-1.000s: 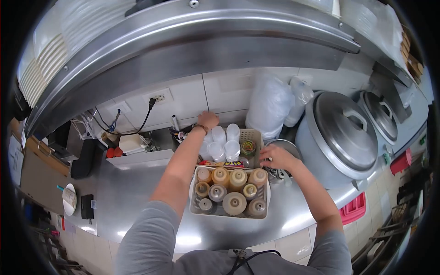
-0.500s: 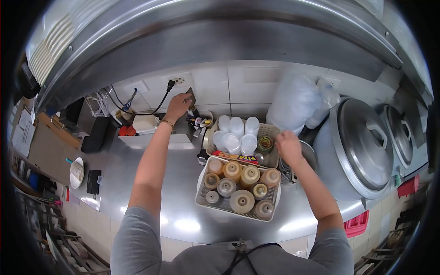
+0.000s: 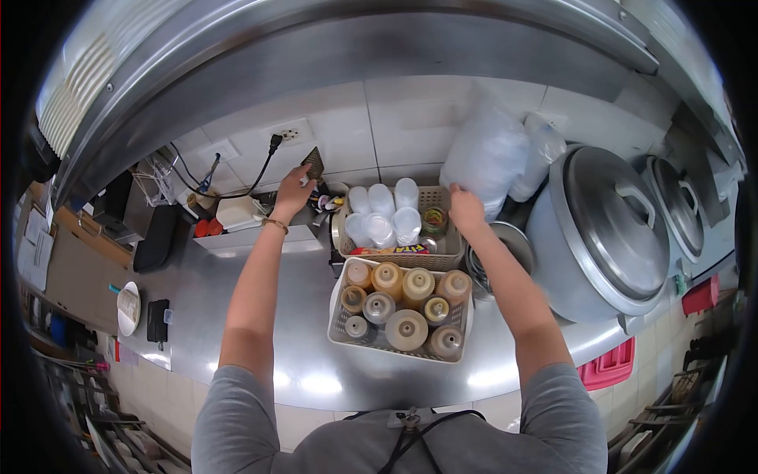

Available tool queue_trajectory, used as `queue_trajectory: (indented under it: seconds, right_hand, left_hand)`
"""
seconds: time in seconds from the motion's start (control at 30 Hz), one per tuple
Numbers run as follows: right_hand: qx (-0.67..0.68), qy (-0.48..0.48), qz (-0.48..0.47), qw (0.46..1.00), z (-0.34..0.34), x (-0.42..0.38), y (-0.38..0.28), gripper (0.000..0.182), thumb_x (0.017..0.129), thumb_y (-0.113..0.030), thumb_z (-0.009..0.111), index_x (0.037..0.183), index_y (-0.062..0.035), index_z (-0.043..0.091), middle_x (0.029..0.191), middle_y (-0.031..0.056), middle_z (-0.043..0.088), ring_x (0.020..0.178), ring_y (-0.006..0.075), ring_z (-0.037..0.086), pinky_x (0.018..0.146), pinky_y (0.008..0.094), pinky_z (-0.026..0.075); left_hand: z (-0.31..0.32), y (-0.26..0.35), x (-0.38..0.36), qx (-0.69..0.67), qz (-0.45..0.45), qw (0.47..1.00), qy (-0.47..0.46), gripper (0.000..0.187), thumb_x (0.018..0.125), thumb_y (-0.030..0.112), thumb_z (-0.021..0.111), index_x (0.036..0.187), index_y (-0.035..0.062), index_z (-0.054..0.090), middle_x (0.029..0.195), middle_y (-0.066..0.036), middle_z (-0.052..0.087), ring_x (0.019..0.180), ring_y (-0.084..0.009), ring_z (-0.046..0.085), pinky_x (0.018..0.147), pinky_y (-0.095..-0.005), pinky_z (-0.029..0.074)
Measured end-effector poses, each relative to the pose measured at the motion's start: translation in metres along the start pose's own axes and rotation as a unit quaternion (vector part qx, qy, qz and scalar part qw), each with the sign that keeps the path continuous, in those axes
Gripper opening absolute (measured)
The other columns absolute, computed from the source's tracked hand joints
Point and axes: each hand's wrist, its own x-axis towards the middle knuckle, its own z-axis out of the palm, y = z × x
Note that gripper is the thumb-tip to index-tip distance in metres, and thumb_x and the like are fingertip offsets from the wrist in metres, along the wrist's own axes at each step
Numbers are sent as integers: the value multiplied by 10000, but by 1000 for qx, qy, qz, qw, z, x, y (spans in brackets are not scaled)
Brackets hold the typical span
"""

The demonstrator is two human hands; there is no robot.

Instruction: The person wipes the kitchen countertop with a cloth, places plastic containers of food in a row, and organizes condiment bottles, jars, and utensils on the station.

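Note:
My left hand reaches to the wall side of the counter, fingers extended beside a dark perforated flat piece and a holder of pens and small tools. No held thing shows in it. My right hand is closed at the back right corner of the rear beige basket; its fingertips are partly hidden. In that basket stand several stacks of clear plastic cups, a glass jar and a red and yellow packet. Closer to me, a white basket holds several squeeze bottles.
A large plastic bag leans on the wall behind my right hand. At right are a metal pot and a big lidded cooker. A black plug hangs by the outlet. A white bowl sits far left.
My right hand has moved back and left onto the basket's corner. My left hand has drawn slightly down from the dark perforated piece. The whole view has shifted a little.

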Motion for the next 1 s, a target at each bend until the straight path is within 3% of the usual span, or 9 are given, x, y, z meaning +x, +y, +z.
queue_trajectory:
  seconds: [0.17, 0.3, 0.4, 0.47, 0.53, 0.6, 0.7, 0.93, 1.0]
  right_hand:
    - [20, 24, 37, 999, -3, -4, 7, 179, 714, -59, 582, 883, -24, 538, 761, 193, 626, 728, 350, 628, 629, 421, 518]
    - [2, 46, 54, 997, 4, 6, 46, 109, 755, -122, 578, 835, -51, 600, 766, 189, 621, 732, 345, 615, 661, 423, 503]
    - [-46, 12, 72, 996, -5, -2, 35, 131, 745, -140, 593, 853, -76, 630, 804, 167, 627, 747, 330, 614, 683, 414, 499]
    - [-75, -15, 68, 995, -26, -17, 15, 155, 737, -143, 600, 877, -90, 641, 842, 158, 630, 766, 322, 614, 693, 411, 496]
    - [33, -117, 17, 992, -56, -41, -12, 186, 725, -156, 621, 901, -110, 657, 907, 117, 632, 864, 303, 597, 749, 403, 480]
    - [111, -124, -127, 978, -60, -68, -10, 130, 712, -191, 652, 801, -97, 661, 886, 66, 639, 963, 267, 567, 830, 393, 450]
    - [63, -59, -270, 959, -49, -87, 1, 166, 696, -235, 672, 738, -75, 652, 899, 50, 631, 990, 235, 550, 855, 371, 429]
    - [5, -63, -178, 982, -15, -69, 23, 167, 676, -231, 673, 680, -68, 639, 892, 69, 634, 1040, 233, 533, 867, 408, 421]
    - [-25, -85, -192, 977, -14, -58, 22, 129, 666, -191, 675, 699, -72, 639, 892, 88, 633, 1013, 242, 547, 869, 410, 421]
  left_hand:
    - [15, -5, -8, 2, -10, 1000, 17, 479, 745, 208, 608, 1179, 30, 509, 1221, -195, 478, 1037, -330, 523, 862, -355, 430]
    - [27, -29, -24, 74, 91, 988, 98, 458, 742, 188, 628, 1158, 29, 519, 1219, -155, 478, 904, -279, 557, 799, -355, 455]
    - [12, -14, -56, 94, 109, 988, 57, 391, 718, 155, 654, 1086, 47, 577, 1151, -134, 511, 925, -278, 546, 804, -372, 447]
    - [3, 2, -82, 84, 115, 987, -77, 355, 684, 128, 688, 1028, 84, 616, 1055, -109, 532, 916, -276, 546, 783, -367, 450]
    - [3, 21, -113, 54, 123, 985, -109, 347, 678, 122, 693, 1018, 100, 622, 1014, -99, 534, 888, -273, 551, 763, -361, 456]
    - [9, 30, -130, 22, 130, 981, -144, 342, 673, 116, 698, 1007, 116, 628, 974, -89, 535, 860, -270, 557, 744, -355, 461]
    - [17, 41, -139, 4, 166, 978, -126, 225, 723, 146, 654, 942, 97, 647, 934, -77, 546, 811, -256, 558, 705, -340, 471]
    - [40, 45, -107, 39, 206, 975, -71, 134, 729, 158, 648, 836, 80, 670, 825, -77, 579, 800, -267, 573, 681, -355, 469]
    - [39, 46, -89, 95, 128, 971, -180, 139, 707, 141, 659, 838, 96, 674, 836, -84, 583, 801, -267, 578, 684, -365, 471]
